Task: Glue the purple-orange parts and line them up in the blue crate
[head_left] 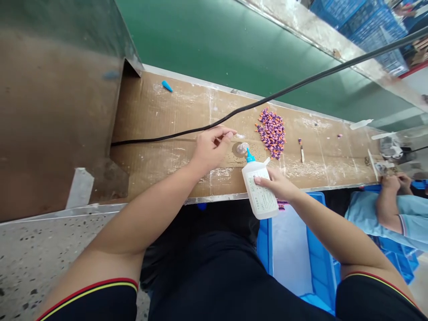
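My right hand (277,185) grips a white plastic glue bottle (260,191) with a blue nozzle, its tip tilted toward a small clear disc (242,149) on the cardboard-covered bench (160,111). My left hand (212,149) rests just left of that disc, its fingertips pinched together, with nothing visible between them. Beyond the bottle lies a heap of small purple and orange pieces (271,133). A small stick with a coloured tip (301,150) lies to the right of the heap.
A black cable (214,123) crosses the bench, and a blue cone-shaped piece (166,86) lies at its far left. A green conveyor belt (234,44) runs behind. A co-worker's hands (394,183) work at the right, and a blue crate (290,249) sits below the bench.
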Tool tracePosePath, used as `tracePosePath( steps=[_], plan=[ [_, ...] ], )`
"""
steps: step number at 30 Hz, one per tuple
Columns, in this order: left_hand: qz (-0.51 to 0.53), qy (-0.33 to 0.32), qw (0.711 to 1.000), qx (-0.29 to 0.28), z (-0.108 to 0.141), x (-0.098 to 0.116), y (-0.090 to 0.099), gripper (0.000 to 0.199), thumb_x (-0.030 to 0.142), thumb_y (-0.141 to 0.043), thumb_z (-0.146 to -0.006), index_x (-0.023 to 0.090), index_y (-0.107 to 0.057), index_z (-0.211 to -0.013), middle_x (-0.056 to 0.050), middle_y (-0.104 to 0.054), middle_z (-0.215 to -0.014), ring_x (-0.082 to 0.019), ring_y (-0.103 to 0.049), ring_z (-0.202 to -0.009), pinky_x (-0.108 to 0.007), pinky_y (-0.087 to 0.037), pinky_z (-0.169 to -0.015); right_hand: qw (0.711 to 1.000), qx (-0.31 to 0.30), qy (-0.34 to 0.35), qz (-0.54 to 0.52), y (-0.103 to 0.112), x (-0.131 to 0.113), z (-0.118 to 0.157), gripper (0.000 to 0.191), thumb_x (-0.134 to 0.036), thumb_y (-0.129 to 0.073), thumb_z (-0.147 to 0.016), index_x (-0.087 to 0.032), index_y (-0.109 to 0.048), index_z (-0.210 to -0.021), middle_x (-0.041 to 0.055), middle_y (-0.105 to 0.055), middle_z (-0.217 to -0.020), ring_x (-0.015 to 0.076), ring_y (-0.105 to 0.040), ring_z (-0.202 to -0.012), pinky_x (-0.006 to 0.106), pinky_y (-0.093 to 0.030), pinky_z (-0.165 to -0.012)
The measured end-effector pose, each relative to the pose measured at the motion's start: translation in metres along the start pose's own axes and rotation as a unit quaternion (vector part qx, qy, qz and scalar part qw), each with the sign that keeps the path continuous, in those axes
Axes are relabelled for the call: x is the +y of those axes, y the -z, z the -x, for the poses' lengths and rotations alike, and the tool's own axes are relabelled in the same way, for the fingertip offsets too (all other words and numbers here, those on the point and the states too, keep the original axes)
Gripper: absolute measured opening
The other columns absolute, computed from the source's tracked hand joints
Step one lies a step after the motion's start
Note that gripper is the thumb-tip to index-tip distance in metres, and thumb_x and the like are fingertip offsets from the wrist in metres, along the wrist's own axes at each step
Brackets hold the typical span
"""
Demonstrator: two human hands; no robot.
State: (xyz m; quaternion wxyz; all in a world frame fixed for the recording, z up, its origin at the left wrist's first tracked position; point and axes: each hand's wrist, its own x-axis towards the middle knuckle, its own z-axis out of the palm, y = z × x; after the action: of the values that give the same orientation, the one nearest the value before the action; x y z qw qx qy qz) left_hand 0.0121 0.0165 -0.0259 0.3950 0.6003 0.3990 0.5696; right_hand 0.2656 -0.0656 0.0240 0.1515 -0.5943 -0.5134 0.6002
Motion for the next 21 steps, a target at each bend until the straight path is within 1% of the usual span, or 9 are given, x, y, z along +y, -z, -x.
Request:
tracePosePath(
  steps=[4,8,10,14,16,18,19,20,21],
  plan=[
    [0.004,-0.009,1.000,0.003,0.000,-0.002,-0.001,0.029,0.037,-0.063,-0.104,0.020,-0.086,-0.101,-0.006,-0.080,-0.092,-0.013,-0.062,-0.069,-0.029,-0.046,-0.061,0.999,0.000,-0.045,-0.028,0.001,-0.003,-0.003,0.072,-0.080,-0.092,-0.072,-0.023,-0.068,-0.110,0.0053,-0.080,-0.092,0.0248,-0.078,-0.078,0.033,-0.061,-0.063],
    [0.007,-0.006,1.000,0.003,0.001,0.000,-0.001,0.027,0.035,-0.064,-0.104,0.020,-0.086,-0.101,-0.006,-0.081,-0.093,-0.014,-0.063,-0.071,-0.028,-0.046,-0.061,0.998,-0.004,-0.047,-0.035,0.000,-0.006,-0.002,0.073,-0.082,-0.090,-0.072,-0.023,-0.067,-0.107,0.0048,-0.078,-0.088,0.0252,-0.077,-0.078,0.034,-0.061,-0.065],
    [0.000,0.005,1.000,-0.001,0.001,0.002,0.000,0.028,0.036,-0.063,-0.104,0.020,-0.086,-0.102,-0.006,-0.081,-0.094,-0.014,-0.064,-0.073,-0.028,-0.047,-0.063,0.999,-0.003,-0.035,-0.012,0.000,-0.009,-0.001,0.073,-0.083,-0.090,-0.074,-0.023,-0.068,-0.110,0.0065,-0.079,-0.093,0.0279,-0.079,-0.085,0.037,-0.063,-0.071],
    [-0.006,0.007,1.000,-0.008,0.001,0.006,0.002,0.030,0.037,-0.062,-0.103,0.018,-0.086,-0.102,-0.006,-0.081,-0.094,-0.014,-0.065,-0.075,-0.028,-0.049,-0.064,0.997,0.037,0.040,0.061,0.006,-0.012,0.005,0.076,-0.078,-0.093,-0.075,-0.024,-0.070,-0.122,0.0112,-0.081,-0.111,0.0337,-0.080,-0.104,0.046,-0.067,-0.086],
    [-0.006,0.006,1.000,-0.008,0.001,0.005,0.003,0.030,0.037,-0.062,-0.103,0.018,-0.086,-0.101,-0.007,-0.082,-0.095,-0.014,-0.066,-0.074,-0.028,-0.049,-0.064,0.993,0.074,0.073,0.061,0.017,-0.010,0.010,0.080,-0.077,-0.094,-0.075,-0.024,-0.069,-0.129,0.0123,-0.081,-0.114,0.0347,-0.080,-0.105,0.048,-0.068,-0.087],
    [-0.009,0.005,1.000,-0.006,0.000,0.003,0.003,0.029,0.036,-0.063,-0.103,0.019,-0.086,-0.101,-0.007,-0.082,-0.096,-0.014,-0.066,-0.074,-0.028,-0.050,-0.064,0.983,0.135,0.117,0.044,0.037,-0.006,0.011,0.080,-0.078,-0.094,-0.075,-0.026,-0.069,-0.131,0.0125,-0.082,-0.115,0.0357,-0.081,-0.104,0.049,-0.069,-0.086],
    [-0.012,0.003,1.000,-0.005,-0.001,0.002,0.003,0.028,0.036,-0.063,-0.103,0.019,-0.086,-0.101,-0.007,-0.083,-0.096,-0.014,-0.067,-0.074,-0.028,-0.051,-0.064,0.971,0.181,0.152,0.040,0.051,-0.003,0.010,0.079,-0.079,-0.093,-0.076,-0.027,-0.069,-0.131,0.0125,-0.081,-0.115,0.0363,-0.080,-0.105,0.050,-0.069,-0.087],
    [-0.015,-0.003,1.000,-0.004,-0.001,0.002,0.004,0.028,0.035,-0.063,-0.103,0.019,-0.086,-0.101,-0.007,-0.083,-0.096,-0.014,-0.067,-0.074,-0.029,-0.051,-0.064,0.950,0.239,0.195,0.043,0.067,0.000,0.006,0.078,-0.079,-0.092,-0.076,-0.027,-0.070,-0.129,0.0124,-0.081,-0.115,0.0367,-0.080,-0.107,0.052,-0.068,-0.090],
    [-0.019,-0.017,1.000,-0.007,-0.001,0.002,0.005,0.028,0.035,-0.062,-0.104,0.019,-0.086,-0.102,-0.007,-0.083,-0.095,-0.014,-0.067,-0.074,-0.029,-0.052,-0.065,0.921,0.302,0.242,0.053,0.084,0.003,0.000,0.077,-0.080,-0.090,-0.077,-0.027,-0.070,-0.129,0.0123,-0.080,-0.117,0.0373,-0.079,-0.112,0.053,-0.067,-0.096]
  ],
)
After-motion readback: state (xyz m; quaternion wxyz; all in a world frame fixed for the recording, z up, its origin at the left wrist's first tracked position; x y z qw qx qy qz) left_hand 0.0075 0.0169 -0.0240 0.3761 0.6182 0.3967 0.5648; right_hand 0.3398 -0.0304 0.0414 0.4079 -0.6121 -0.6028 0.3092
